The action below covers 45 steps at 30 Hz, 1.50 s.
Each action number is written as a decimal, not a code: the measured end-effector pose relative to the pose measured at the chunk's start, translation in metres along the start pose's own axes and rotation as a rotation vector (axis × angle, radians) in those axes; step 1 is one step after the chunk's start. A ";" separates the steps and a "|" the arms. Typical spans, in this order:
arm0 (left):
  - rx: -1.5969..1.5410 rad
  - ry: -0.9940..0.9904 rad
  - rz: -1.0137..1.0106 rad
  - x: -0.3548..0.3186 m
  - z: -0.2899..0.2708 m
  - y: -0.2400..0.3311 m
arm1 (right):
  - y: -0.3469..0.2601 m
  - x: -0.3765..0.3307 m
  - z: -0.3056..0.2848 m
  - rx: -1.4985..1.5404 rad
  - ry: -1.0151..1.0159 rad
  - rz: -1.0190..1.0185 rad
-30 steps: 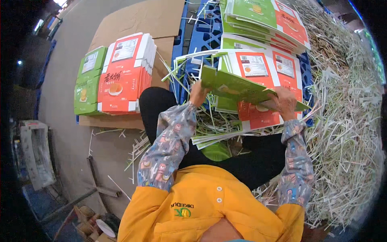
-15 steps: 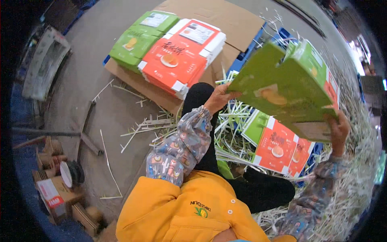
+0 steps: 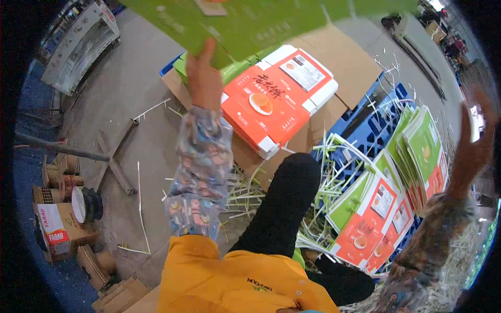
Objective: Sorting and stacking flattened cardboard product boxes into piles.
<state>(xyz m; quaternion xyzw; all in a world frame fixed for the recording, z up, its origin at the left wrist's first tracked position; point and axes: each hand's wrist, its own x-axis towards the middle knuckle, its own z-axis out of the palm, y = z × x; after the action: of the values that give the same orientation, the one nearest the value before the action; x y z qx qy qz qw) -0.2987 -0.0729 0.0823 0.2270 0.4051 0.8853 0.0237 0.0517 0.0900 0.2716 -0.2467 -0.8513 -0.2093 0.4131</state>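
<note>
My left hand [image 3: 204,78] grips the near edge of a large green printed cardboard sheet [image 3: 261,26], raised at the top of the view and partly cut off by its edge. Below it lies a stack of flat red-orange printed sheets [image 3: 266,99], with a green stack [image 3: 235,70] beside it, mostly covered by the raised sheet. Off to the far right, my right hand [image 3: 474,130] is lifted, blurred, with fingers apart and nothing in it. Nearest to that hand, several green and red printed sheets [image 3: 420,141] lean together; more red ones [image 3: 365,235] lie in front of them.
Brown cardboard [image 3: 349,68] lies under the stacks on a blue plastic pallet [image 3: 381,117]. White and green paper strips [image 3: 334,161] are strewn around my legs. At left stand a metal cross-shaped stand [image 3: 112,159], a carton [image 3: 62,229] and a spool [image 3: 86,203].
The green sheet has moved from the right up and left, over the stacks. My right hand has let go of it; my left still holds it. The view has shifted too.
</note>
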 end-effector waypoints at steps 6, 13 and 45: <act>-0.024 0.024 -0.060 0.070 -0.057 -0.050 | 0.033 -0.138 0.083 0.178 -0.445 0.071; 0.599 0.413 -0.444 0.079 -0.212 -0.204 | 0.017 -0.272 0.097 0.301 -0.845 0.356; 0.528 -0.405 -0.371 -0.036 0.025 -0.171 | 0.009 -0.711 -0.050 -0.344 -0.037 2.199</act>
<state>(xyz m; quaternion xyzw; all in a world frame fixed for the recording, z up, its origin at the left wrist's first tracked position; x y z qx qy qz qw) -0.2800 0.0516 -0.0420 0.3185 0.6405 0.6684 0.2040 0.4684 -0.1067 -0.2722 -0.9238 -0.1348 0.1593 0.3210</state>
